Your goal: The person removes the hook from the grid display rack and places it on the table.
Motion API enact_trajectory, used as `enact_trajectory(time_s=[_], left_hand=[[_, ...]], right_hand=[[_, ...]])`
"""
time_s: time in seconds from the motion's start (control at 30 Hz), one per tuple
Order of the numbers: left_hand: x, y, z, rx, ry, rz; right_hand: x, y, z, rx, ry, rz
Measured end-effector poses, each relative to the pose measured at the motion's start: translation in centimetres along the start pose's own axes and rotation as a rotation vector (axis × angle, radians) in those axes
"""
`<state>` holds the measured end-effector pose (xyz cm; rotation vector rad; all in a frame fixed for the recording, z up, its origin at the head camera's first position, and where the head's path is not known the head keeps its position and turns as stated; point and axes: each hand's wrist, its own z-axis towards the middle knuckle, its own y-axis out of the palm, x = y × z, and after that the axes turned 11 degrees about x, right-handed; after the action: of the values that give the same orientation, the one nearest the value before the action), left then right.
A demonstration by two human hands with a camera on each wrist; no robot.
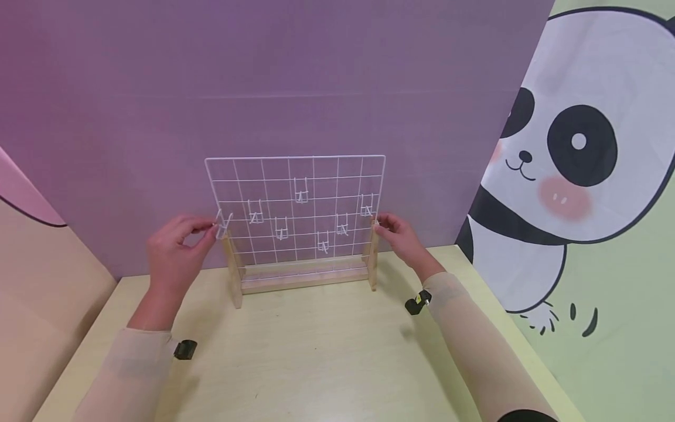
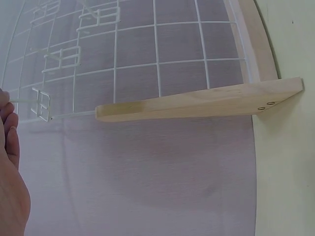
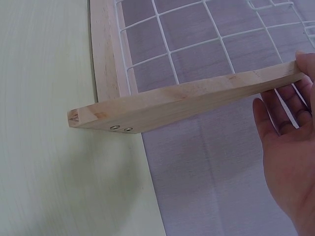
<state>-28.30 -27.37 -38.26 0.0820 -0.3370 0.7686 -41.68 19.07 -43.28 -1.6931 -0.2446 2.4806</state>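
Note:
A white wire grid rack (image 1: 295, 157) stands upright in a wooden base (image 1: 306, 285) on the table. At its left edge my left hand (image 1: 176, 249) pinches a white wire hook (image 1: 224, 225) between thumb and fingers; the left wrist view shows the same hook (image 2: 41, 104) against the grid's edge wire. On the other side my right hand (image 1: 403, 237) holds the top of the right wooden post (image 3: 197, 91), thumb at its end and fingers behind. Several more hooks hang across the grid, among them a high middle hook (image 1: 301, 197).
The left wooden post (image 2: 197, 104) rises from the pale tabletop (image 1: 316, 351). Close behind the rack is a purple wall panel (image 1: 337, 76). A wall with a panda picture (image 1: 580, 176) borders the table on the right.

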Motion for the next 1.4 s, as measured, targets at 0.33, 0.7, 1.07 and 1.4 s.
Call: enact_trajectory(time_s=[0.33,0.7,1.07,1.4], left_hand=[[0.1,0.1,-1.4,-0.055,-0.034,0.034],[-0.2,0.7,-2.8,-0.114,-0.013,0.001],[-0.2,1.0,-4.4,-0.199,0.032,0.025],[-0.7,1.2,-5.4,-0.254,0.125,0.073]], right_hand=[[-0.1,-0.3,0.0,-0.009,0.02,-0.006],[-0.3,-0.3,0.0,0.0,0.042,0.013],[-0.3,-0.2,-0.1,-0.004,0.041,-0.007],[-0.3,-0.2,0.0,-0.003,0.039,-0.011]])
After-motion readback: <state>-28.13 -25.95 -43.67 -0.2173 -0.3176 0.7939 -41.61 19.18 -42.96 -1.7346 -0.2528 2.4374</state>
